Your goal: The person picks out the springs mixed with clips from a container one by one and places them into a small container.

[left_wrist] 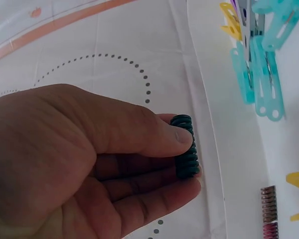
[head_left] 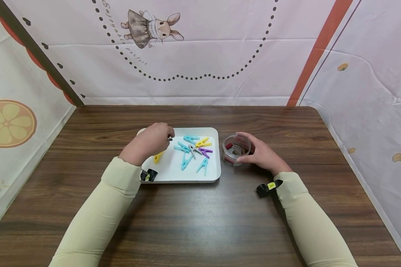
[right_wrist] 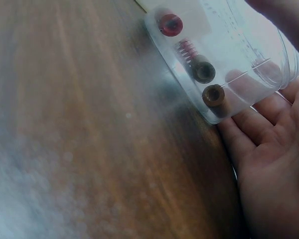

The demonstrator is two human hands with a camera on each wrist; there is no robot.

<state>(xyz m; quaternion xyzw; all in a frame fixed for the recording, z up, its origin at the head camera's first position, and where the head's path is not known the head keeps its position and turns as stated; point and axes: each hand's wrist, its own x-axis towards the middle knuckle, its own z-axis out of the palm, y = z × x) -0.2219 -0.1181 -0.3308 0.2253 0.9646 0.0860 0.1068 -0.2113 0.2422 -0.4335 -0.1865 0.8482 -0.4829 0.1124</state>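
Note:
My left hand [head_left: 151,141] is over the left part of a white tray [head_left: 173,175]. Between its thumb and fingers it pinches a dark green coil spring [left_wrist: 188,165]. Below, the left wrist view shows a brown spring [left_wrist: 269,200] and a pinkish-red spring [left_wrist: 271,230] lying in the tray. On the table to the tray's right, my right hand [head_left: 263,155] grips a clear round plastic jar [head_left: 224,151] by its side. Several springs lie inside the jar, among them a red spring [right_wrist: 170,25] and a brown spring [right_wrist: 214,94].
Several plastic clothespins lie in the tray: light blue ones [head_left: 185,162], yellow ones [head_left: 203,143], a purple one [head_left: 205,151] and a grey one [head_left: 192,150]. Tray and jar stand on a dark wooden table [head_left: 194,222], with a printed cloth [head_left: 207,55] behind.

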